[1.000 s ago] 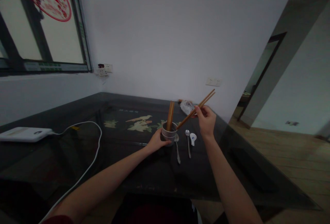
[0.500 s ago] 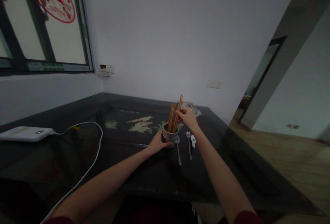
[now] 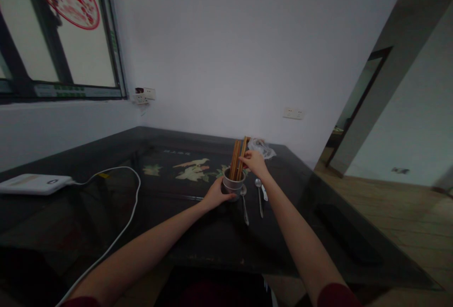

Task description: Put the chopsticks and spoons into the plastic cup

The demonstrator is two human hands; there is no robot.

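Note:
A grey metal cup [image 3: 233, 186] stands on the dark table, with several wooden chopsticks [image 3: 234, 160] upright in it and leaning slightly right. My left hand [image 3: 215, 194] is wrapped round the cup's left side, thumb across its front. At the cup's right, my right hand [image 3: 253, 161] pinches chopsticks [image 3: 243, 151] whose lower ends are inside the cup; how many it grips I cannot tell. Just right of the cup lie one metal spoon [image 3: 245, 207] and a second spoon [image 3: 259, 197], with a small white tag [image 3: 264, 193] partly behind my right forearm.
A clear plastic bag [image 3: 261, 147] lies behind my right hand near the wall. On the left, a white power bank [image 3: 35, 184] has a white cable [image 3: 136, 198] running towards me. A long black object [image 3: 348, 234] rests at the table's right.
My right hand has moved slightly left and down, and the chopsticks it pinches sit lower in the cup, closer to the others. My left hand stays on the cup.

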